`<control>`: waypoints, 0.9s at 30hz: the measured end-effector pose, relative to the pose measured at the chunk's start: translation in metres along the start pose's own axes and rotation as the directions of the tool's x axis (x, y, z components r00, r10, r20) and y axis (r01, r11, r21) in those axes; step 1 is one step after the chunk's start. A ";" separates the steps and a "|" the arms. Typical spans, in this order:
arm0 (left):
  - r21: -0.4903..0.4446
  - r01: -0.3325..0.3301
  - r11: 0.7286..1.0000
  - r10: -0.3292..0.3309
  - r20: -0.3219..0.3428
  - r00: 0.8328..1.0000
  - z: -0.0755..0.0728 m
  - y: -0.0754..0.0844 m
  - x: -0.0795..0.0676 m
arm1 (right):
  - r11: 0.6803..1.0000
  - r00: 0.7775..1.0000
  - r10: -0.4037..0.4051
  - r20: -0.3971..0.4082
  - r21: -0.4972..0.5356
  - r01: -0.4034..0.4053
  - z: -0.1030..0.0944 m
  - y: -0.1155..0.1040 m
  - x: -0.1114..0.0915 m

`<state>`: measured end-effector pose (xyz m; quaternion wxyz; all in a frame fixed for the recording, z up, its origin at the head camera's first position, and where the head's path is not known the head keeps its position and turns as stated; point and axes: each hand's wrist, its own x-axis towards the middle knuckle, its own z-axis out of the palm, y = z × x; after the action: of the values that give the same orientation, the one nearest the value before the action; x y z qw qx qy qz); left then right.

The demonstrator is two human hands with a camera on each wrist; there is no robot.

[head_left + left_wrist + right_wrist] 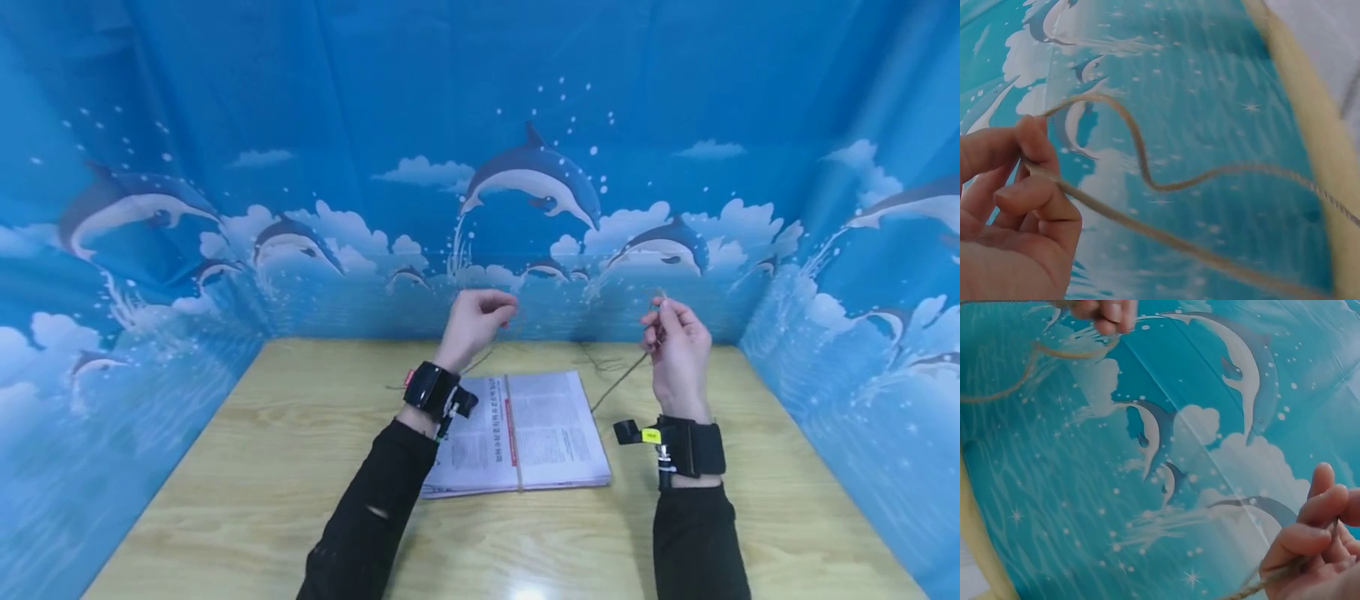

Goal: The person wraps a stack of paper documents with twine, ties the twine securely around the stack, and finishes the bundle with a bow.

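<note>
A stack of newspapers (pixel 555 433) lies on the table with a band of twine (pixel 513 442) running across its top from back to front. Above its far left side, my left hand (pixel 474 321) pinches a length of tan twine (pixel 1179 247) between thumb and fingers; a second stretch curves away loosely from the fingertips. My right hand (pixel 678 337), raised to the right of the stack, grips another twine length (pixel 621 382) that slants down to the papers' right edge. In the right wrist view, its fingers (pixel 1310 540) curl round the twine.
The wooden table (pixel 300 467) ends at the back against a blue dolphin-printed curtain (pixel 360 167), which also covers both sides. Loose twine strands (pixel 600 360) lie behind the papers. A wrist camera strap (pixel 692 446) sits on each forearm.
</note>
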<state>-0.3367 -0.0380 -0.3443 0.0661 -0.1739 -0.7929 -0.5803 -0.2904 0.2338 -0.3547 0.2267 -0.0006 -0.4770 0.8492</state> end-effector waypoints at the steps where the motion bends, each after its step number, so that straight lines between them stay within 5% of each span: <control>1: -0.003 -0.001 1.000 0.001 0.008 1.000 0.001 0.007 0.006 | 1.000 1.000 -0.001 -0.012 0.019 0.002 -0.001 -0.001 0.000; 10: 0.047 -0.114 0.992 0.110 0.079 0.991 0.019 0.079 0.045 | 0.997 0.999 -0.005 -0.045 0.077 0.009 -0.015 -0.013 -0.001; 17: -0.053 -0.226 0.973 0.228 0.030 0.973 0.031 0.116 0.062 | 0.996 0.999 -0.010 -0.041 0.090 0.013 -0.013 -0.014 0.000; 21: 0.029 -0.171 0.985 0.169 0.077 0.983 0.046 0.106 0.058 | 0.990 0.998 -0.015 -0.065 0.139 0.024 -0.013 -0.015 0.001; 27: 0.302 -0.087 0.950 0.001 0.272 0.962 0.088 0.045 0.037 | 0.980 0.966 -0.146 -0.214 0.101 0.171 -0.014 -0.014 0.001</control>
<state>-0.3470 0.0639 -0.3205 -0.0023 -0.2562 -0.8717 -0.4177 -0.2831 0.2517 -0.3510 0.3416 -0.0368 -0.3983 0.8505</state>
